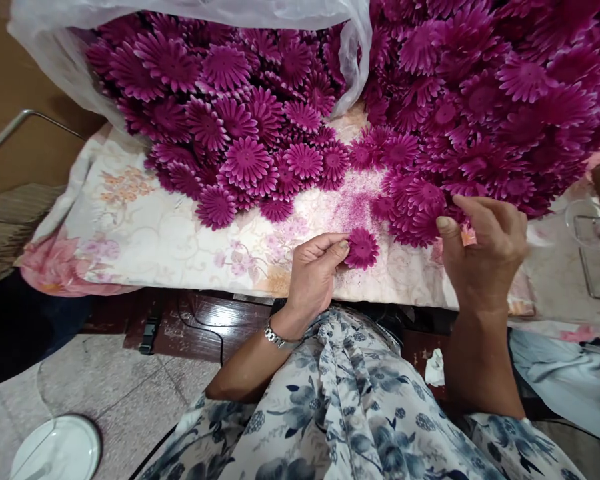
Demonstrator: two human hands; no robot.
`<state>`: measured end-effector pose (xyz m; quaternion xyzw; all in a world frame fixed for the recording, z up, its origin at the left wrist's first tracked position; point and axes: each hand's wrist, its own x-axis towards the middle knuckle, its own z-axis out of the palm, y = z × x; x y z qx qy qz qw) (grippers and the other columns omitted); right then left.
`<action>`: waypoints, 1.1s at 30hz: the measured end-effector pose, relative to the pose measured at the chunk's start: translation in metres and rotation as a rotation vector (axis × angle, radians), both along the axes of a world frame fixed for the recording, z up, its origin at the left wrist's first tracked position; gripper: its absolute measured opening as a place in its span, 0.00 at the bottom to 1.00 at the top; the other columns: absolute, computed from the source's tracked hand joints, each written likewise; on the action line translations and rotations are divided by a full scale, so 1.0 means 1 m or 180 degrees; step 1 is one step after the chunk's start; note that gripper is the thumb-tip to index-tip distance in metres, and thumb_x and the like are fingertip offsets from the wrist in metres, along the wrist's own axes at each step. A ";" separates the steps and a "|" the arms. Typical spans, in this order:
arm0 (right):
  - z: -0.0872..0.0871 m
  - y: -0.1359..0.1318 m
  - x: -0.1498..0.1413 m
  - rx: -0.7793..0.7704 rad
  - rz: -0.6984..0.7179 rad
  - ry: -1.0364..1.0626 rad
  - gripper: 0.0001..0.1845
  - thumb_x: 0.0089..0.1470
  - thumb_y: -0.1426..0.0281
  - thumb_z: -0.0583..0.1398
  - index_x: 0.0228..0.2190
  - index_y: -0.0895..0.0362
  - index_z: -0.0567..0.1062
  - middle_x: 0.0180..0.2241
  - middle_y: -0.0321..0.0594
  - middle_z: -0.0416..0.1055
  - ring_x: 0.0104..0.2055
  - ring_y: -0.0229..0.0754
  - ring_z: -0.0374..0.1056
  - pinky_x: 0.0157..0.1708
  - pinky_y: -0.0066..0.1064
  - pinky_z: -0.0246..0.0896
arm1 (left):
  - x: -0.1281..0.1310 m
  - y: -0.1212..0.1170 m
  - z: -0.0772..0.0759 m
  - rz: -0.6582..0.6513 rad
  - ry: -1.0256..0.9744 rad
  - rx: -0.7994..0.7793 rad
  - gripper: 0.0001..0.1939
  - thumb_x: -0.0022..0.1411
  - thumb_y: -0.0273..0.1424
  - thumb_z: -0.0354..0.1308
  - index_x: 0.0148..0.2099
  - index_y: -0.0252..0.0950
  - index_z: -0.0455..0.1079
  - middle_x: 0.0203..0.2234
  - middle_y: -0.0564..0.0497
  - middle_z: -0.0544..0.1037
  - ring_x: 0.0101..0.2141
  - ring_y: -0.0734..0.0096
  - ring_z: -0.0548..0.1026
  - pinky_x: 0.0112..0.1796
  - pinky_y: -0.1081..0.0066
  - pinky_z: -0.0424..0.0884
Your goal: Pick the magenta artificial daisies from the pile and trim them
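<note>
My left hand (316, 272) pinches the edge of a magenta artificial flower head (363, 249) between thumb and fingers, just above the cloth near the table's front edge. To its right, my right hand (487, 250) is raised beside the near edge of a large heap of matching flower heads (480, 100). Its thumb and index finger are apart, and I see nothing between them. A small cluster of flower heads (415, 210) lies between the two hands. Another heap of flower heads (247, 163) spills from a translucent plastic bag (355, 60) at the back left.
A flowered cloth (145, 247) covers the table, with purple dust (353, 207) near the middle. At the right lie a clear plastic ring (590, 223) and a bent wire. On the left stands a metal rod (23, 120). A white round base (57, 447) rests on the floor.
</note>
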<state>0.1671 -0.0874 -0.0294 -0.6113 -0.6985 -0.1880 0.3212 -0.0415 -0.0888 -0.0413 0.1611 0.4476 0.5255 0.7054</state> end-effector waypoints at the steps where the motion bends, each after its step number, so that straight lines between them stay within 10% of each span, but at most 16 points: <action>1: 0.001 -0.002 -0.006 -0.0032 0.0176 0.0127 0.15 0.52 0.63 0.61 0.41 0.57 0.76 0.37 0.48 0.73 0.39 0.46 0.68 0.38 0.38 0.62 | 0.002 0.000 0.001 -0.0032 -0.0009 0.0035 0.12 0.35 0.32 0.72 0.26 0.35 0.77 0.18 0.55 0.76 0.20 0.79 0.70 0.21 0.78 0.67; 7: 0.003 -0.007 -0.057 -0.0927 0.1494 0.0978 0.05 0.54 0.69 0.59 0.31 0.59 0.74 0.26 0.39 0.71 0.30 0.38 0.66 0.31 0.29 0.63 | 0.010 -0.002 0.002 -0.0137 0.0036 0.0400 0.08 0.40 0.30 0.70 0.27 0.34 0.78 0.19 0.54 0.77 0.22 0.82 0.70 0.27 0.80 0.67; 33: -0.003 -0.011 -0.059 -0.0638 0.1334 0.0865 0.06 0.55 0.74 0.57 0.26 0.57 0.70 0.22 0.36 0.69 0.26 0.36 0.66 0.29 0.28 0.62 | 0.006 -0.005 0.001 -0.0182 0.0150 0.0315 0.07 0.37 0.29 0.71 0.24 0.36 0.78 0.18 0.54 0.78 0.21 0.80 0.71 0.26 0.78 0.69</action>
